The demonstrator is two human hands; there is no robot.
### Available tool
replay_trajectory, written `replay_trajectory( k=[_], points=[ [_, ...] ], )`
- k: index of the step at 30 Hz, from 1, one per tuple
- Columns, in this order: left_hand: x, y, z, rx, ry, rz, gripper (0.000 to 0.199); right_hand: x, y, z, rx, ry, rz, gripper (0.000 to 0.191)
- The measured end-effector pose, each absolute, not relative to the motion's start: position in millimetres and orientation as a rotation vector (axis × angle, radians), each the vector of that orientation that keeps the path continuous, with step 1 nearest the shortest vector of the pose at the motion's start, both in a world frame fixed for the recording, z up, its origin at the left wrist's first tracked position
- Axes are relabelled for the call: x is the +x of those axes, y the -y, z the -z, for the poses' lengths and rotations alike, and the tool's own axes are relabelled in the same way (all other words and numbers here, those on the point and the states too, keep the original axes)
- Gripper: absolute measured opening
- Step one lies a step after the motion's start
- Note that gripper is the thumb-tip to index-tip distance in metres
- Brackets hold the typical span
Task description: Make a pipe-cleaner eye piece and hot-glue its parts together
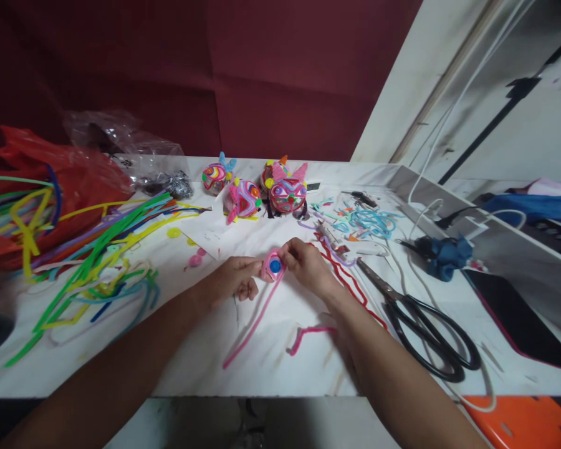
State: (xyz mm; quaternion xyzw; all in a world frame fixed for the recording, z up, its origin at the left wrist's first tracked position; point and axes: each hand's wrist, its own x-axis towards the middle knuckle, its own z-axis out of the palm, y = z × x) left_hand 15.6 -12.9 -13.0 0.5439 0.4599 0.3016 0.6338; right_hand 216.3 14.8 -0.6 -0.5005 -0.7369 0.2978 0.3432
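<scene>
Between both hands, over the middle of the table, is a small pink craft piece (pixel 267 267) with a round blue centre (pixel 275 265). My left hand (pixel 237 277) pinches its left edge between thumb and fingertips. On the other side, the fingers of my right hand (pixel 303 262) are closed at its upper right rim. A long pink pipe cleaner (pixel 252 327) trails from the piece down to the left. A short, bent, darker pink pipe cleaner (pixel 308 332) lies on the table below my right hand.
Colourful pipe-cleaner figures (pixel 287 193) stand at the back. Many pipe cleaners (pixel 103 249) spread across the left, beside a red plastic bag (pixel 75 168). To the right lie big black-handled scissors (pixel 425 330), a glue gun (pixel 364 248), red strands (pixel 348 284) and a black phone-like slab (pixel 518 318).
</scene>
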Motion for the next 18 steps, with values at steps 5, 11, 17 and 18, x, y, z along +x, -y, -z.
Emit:
replay_trajectory(
  k=[5, 11, 17, 18],
  points=[
    [22, 18, 8, 1.202, -1.022, -0.636, 0.039, 214, -14, 5, -1.255, 1.816, -0.829, 0.012],
    [27, 17, 14, 1.260, -1.107, -0.691, 0.030, 211, -17, 16, -1.160, 1.739, -0.941, 0.015],
    [28, 19, 5, 1.204, -1.213, -0.792, 0.015, 214, -18, 8, -1.020, 1.505, -1.026, 0.024],
    [28, 20, 3, 1.201, -1.229, -0.799, 0.012, 215, -18, 6, -0.987, 1.446, -1.057, 0.026]
  ],
)
